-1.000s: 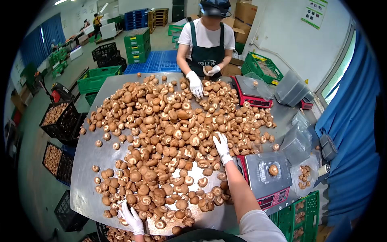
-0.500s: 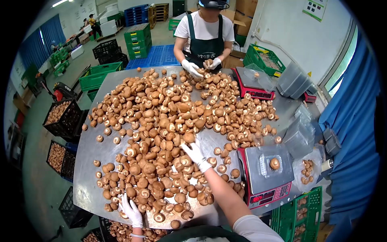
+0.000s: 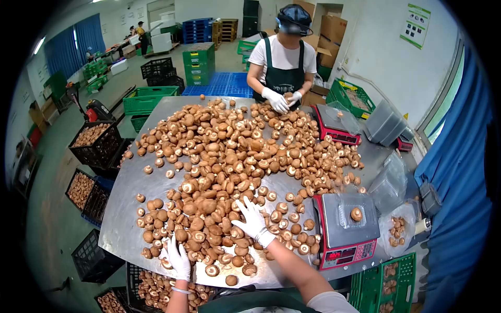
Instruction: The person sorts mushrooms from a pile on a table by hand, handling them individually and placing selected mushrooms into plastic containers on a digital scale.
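A large heap of brown shiitake mushrooms [image 3: 224, 141] covers much of the steel table [image 3: 122, 219]. My right hand [image 3: 252, 221], in a white glove, lies spread on the near right side of the heap, fingers apart and touching mushrooms. At the near left edge of the heap is my left hand [image 3: 178, 261], also gloved, its fingers stretched out against mushrooms with none gripped. Right of my right hand, a red scale [image 3: 347, 221] bears a clear plastic tray [image 3: 342, 213] with one mushroom [image 3: 356, 214] on it.
Across the table a co-worker [image 3: 284, 68] handles a mushroom with gloved hands beside a second scale [image 3: 336, 125]. Clear containers [image 3: 389, 177] and a bag of mushrooms [image 3: 395, 227] lie at the right. Black crates [image 3: 94, 143] stand left; green crates [image 3: 386, 284] stand near right.
My right hand has come back toward me over the heap and spread its fingers. My left hand has shifted slightly forward and right. The head view has tilted up a little.
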Demonstrator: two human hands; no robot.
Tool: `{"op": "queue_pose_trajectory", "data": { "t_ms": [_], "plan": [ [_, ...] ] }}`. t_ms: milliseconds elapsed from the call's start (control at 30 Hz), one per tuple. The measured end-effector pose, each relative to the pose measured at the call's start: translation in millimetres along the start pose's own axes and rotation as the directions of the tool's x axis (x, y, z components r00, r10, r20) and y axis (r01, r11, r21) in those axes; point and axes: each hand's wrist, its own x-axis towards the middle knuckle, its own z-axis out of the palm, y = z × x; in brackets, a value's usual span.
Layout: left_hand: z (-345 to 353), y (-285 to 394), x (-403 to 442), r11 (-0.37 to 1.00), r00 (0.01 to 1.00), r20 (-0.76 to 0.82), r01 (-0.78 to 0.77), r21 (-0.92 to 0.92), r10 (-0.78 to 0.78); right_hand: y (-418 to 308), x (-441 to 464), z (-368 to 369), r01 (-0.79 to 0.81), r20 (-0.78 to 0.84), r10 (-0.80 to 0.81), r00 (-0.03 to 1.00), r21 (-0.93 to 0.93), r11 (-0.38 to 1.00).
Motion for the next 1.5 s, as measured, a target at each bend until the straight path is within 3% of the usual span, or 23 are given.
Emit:
{"op": "queue_pose_trajectory", "data": {
  "t_ms": [67,200,300,433,567,633,700,733,767,833,867,900,967,1033,1167,1200,1233,1300,1333,1367,1400,1433,1500],
  "plan": [
    [-2,5,0,0.998,1.0,0.005,0.016,-0.065,-0.015,-10,5,-5,0.024,0.062,-0.012,0.998,-0.196,0.98],
    [4,0,0,0.988,0.999,-0.045,0.014,-0.153,-0.021,-12,30,-5,0.137,0.072,-0.12,0.99,-0.334,0.933],
    [11,-6,2,0.989,0.998,-0.061,0.024,-0.146,-0.034,-20,47,-10,0.083,0.151,-0.027,0.988,-0.383,0.92],
    [6,4,1,0.997,0.99,-0.14,-0.023,-0.072,0.013,-34,62,2,0.003,0.2,0.048,0.979,-0.247,0.969],
    [15,-6,1,0.997,0.993,-0.116,0.02,-0.076,-0.028,-35,74,16,-0.044,0.175,0.076,0.982,-0.177,0.983],
    [-9,13,4,0.997,0.991,-0.129,0.015,-0.08,-0.025,-31,71,21,-0.006,0.137,0.023,0.99,-0.121,0.993],
    [-75,58,13,0.995,0.986,0.147,0.073,0.07,-0.083,-27,63,23,0.05,0.073,-0.041,0.997,-0.127,0.991],
    [-83,65,13,0.996,0.996,0.09,0.003,0.088,-0.011,-23,62,25,0.047,0.075,-0.038,0.996,-0.125,0.991],
    [-75,58,10,0.996,0.995,0.099,0.004,0.091,-0.013,-18,59,28,0.088,0.013,-0.087,0.996,-0.092,0.992],
    [-28,23,1,0.989,0.978,-0.152,-0.131,0.07,0.14,-10,54,33,0.118,-0.051,-0.121,0.991,-0.061,0.991],
    [8,2,2,0.987,0.99,-0.141,-0.008,-0.158,-0.014,-8,52,36,0.11,-0.09,-0.107,0.99,0.04,0.993],
    [9,0,2,0.988,0.991,-0.134,-0.01,-0.156,-0.011,-6,52,41,0.108,-0.13,-0.09,0.987,0.141,0.984],
    [11,-3,1,0.998,0.992,-0.128,-0.021,-0.066,0.012,-14,52,40,0.165,-0.215,-0.149,0.965,0.055,0.985],
    [13,-8,1,0.994,0.99,-0.143,-0.006,-0.111,-0.01,-22,51,38,-0.002,-0.137,0.047,0.989,0.309,0.951],
    [6,3,6,0.985,0.993,-0.12,-0.014,-0.174,-0.007,-19,54,42,-0.015,-0.189,0.087,0.978,0.351,0.936],
    [5,5,6,0.988,0.993,-0.12,-0.006,-0.157,-0.013,-12,58,46,0.067,-0.27,0.007,0.963,0.263,0.962],
    [1,7,3,0.991,0.993,-0.113,0.007,-0.136,-0.023,-7,62,47,0.049,-0.235,0.047,0.971,0.384,0.922],
    [4,-1,4,0.989,0.996,-0.039,0.068,-0.133,-0.074,17,76,58,0.024,-0.283,0.06,0.957,0.287,0.958],
    [3,-2,5,0.986,0.999,-0.032,0.038,-0.162,-0.043,17,76,50,-0.102,-0.078,0.231,0.97,0.731,0.675],
    [-8,5,9,0.982,1.0,-0.017,0.011,-0.19,-0.014,12,79,37,-0.179,0.084,0.264,0.961,0.917,0.356],
    [-22,17,13,0.994,0.998,-0.061,-0.025,-0.11,0.019,7,82,25,-0.252,0.244,0.29,0.925,0.968,-0.01],
    [-33,30,21,0.997,0.992,-0.107,-0.069,-0.035,0.065,5,83,14,-0.239,0.291,0.271,0.918,0.949,-0.207],
    [-47,53,28,0.988,0.991,-0.127,-0.048,-0.149,0.029,2,78,10,-0.273,0.34,0.26,0.904,0.926,-0.26]
  ]
}}
